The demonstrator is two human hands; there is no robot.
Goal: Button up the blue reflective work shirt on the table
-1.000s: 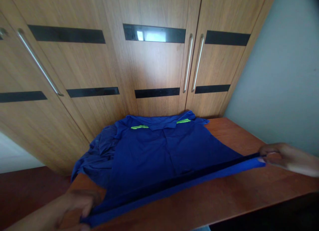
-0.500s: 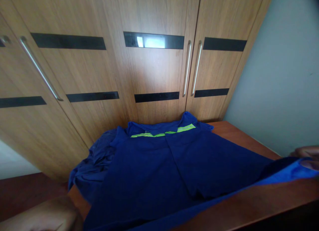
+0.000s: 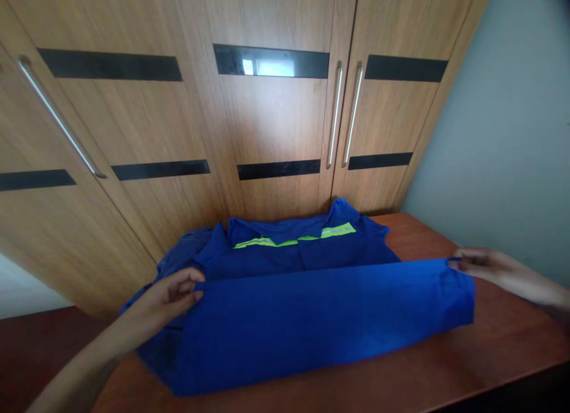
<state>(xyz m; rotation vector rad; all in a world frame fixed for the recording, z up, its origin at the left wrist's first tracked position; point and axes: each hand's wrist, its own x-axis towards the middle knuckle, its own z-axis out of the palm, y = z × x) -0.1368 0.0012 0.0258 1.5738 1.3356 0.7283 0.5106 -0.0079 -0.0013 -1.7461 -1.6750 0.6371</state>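
Observation:
A blue work jacket [image 3: 320, 318] with a yellow-green reflective stripe lies spread on a reddish-brown wooden surface. Its lower part is lifted and folded back over the body, the hem edge stretched between both hands. My left hand [image 3: 178, 291] pinches the hem's left corner between thumb and fingers. At the opposite corner, my right hand [image 3: 474, 263] grips the hem the same way. The collar end and stripe face the wardrobe; the fold hides the middle of the jacket.
Crumpled dark blue cloth [image 3: 184, 253] lies at the jacket's left side. Behind the wooden surface [image 3: 503, 353] stands a wardrobe [image 3: 276, 122] with long metal handles [image 3: 351, 113]. A grey-blue wall [image 3: 499, 164] rises on the right.
Both hands have moved up and inward, carrying the hem away from the near edge. The jacket's lower part now folds over towards the collar.

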